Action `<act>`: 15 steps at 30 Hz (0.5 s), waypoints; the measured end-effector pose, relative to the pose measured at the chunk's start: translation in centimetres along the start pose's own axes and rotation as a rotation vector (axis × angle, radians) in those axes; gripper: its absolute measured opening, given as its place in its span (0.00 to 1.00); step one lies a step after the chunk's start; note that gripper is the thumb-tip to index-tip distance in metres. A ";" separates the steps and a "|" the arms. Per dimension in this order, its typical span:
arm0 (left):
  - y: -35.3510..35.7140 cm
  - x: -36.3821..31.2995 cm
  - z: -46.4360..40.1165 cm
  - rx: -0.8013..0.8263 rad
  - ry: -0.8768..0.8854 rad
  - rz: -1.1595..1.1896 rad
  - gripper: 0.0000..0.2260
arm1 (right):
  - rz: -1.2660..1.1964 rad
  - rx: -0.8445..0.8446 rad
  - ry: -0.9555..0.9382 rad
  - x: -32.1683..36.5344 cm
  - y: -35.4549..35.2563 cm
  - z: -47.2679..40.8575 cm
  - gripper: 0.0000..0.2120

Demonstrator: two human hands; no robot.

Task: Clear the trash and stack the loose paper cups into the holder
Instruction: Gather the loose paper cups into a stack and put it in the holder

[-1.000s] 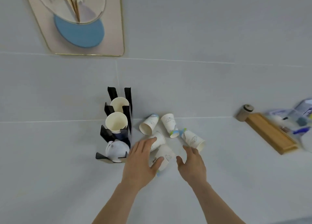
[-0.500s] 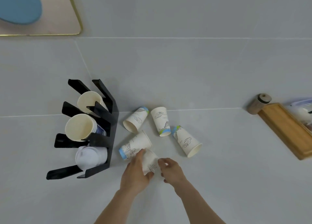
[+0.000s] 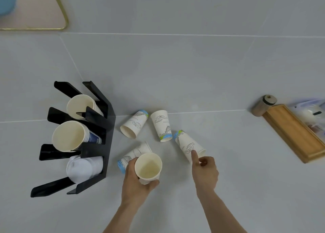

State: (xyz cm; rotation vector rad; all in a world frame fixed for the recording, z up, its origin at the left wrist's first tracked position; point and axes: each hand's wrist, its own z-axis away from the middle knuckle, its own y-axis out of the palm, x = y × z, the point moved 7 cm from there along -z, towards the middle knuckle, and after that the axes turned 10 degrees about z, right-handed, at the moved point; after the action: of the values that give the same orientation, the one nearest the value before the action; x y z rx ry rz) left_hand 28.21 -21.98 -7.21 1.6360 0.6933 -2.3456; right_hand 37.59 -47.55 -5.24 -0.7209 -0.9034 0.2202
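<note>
My left hand (image 3: 136, 183) grips a white paper cup (image 3: 148, 168) upright, its mouth facing me. Behind it another cup (image 3: 134, 156) lies on its side. Two more cups, one (image 3: 134, 124) on its side and one (image 3: 162, 126) upside down, sit further back. My right hand (image 3: 204, 171) stretches its index finger onto a cup (image 3: 189, 146) lying on its side, the other fingers curled. A black cup holder (image 3: 105, 132) stands at left with two cup stacks (image 3: 69, 136) and white lids (image 3: 82, 167) in its slots.
A wooden tray (image 3: 295, 132) lies at the right with a small brown jar (image 3: 263, 105) behind it and a plastic bag (image 3: 311, 111) on it. A pink mat with a gold edge (image 3: 44, 9) is at the far left.
My left hand has lifted the cup and turned it upright. My right hand let go of it and moved right to touch the cup lying on its side.
</note>
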 end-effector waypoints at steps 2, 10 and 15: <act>0.3 0.0 0.6 0.002 0.008 0.008 0.39 | 0.037 0.067 0.043 -0.1 1.0 -0.5 0.25; 0.4 -1.1 0.9 0.035 0.059 0.027 0.48 | -0.164 -0.013 -0.120 2.6 0.9 -1.2 0.07; 0.1 -2.1 0.4 0.035 0.089 -0.031 0.44 | -0.365 -0.011 -0.480 7.6 -2.8 3.0 0.06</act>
State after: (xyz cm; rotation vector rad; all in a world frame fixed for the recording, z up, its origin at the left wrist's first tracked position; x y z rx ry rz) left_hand 28.70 -22.42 -5.15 1.7662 0.7028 -2.3311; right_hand 39.59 -44.69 2.61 -0.5064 -1.4753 0.0614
